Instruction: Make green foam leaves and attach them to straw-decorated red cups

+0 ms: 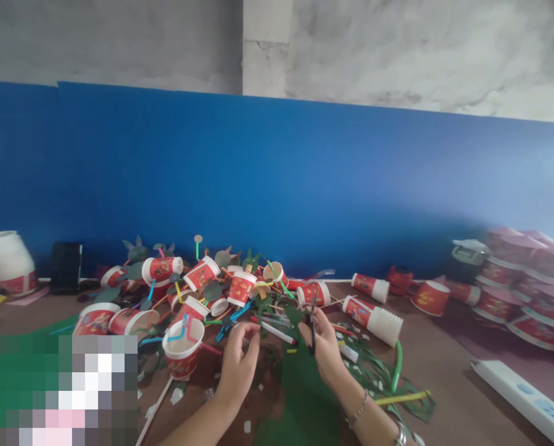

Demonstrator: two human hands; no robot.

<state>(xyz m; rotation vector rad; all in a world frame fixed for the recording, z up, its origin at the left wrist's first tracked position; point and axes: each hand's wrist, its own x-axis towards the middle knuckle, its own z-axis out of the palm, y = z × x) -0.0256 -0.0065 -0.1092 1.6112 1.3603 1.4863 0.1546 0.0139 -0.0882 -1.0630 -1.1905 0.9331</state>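
My right hand (pixel 322 344) is closed around the dark handles of a pair of scissors (pixel 312 337), whose blades point up and away from me. A dark green paper piece (pixel 294 314) lies just left of the blades. My left hand (pixel 240 356) hovers left of centre with fingers loosely bent and the thumb apart from them; nothing shows between them. Beside it stands a red and white paper cup (pixel 183 356) with blue and pink bent straws in it. A white marker with a red end (pixel 277 333) lies between my hands.
Red paper cups (pixel 201 272) with straws and green paper shapes are heaped at the back. Nested cups (pixel 374 319) lie to the right, near a white power strip (pixel 523 396). Stacked cups (pixel 528 291) stand far right. Green paper (pixel 307 402) and scraps cover the table before a blue partition (pixel 277 179).
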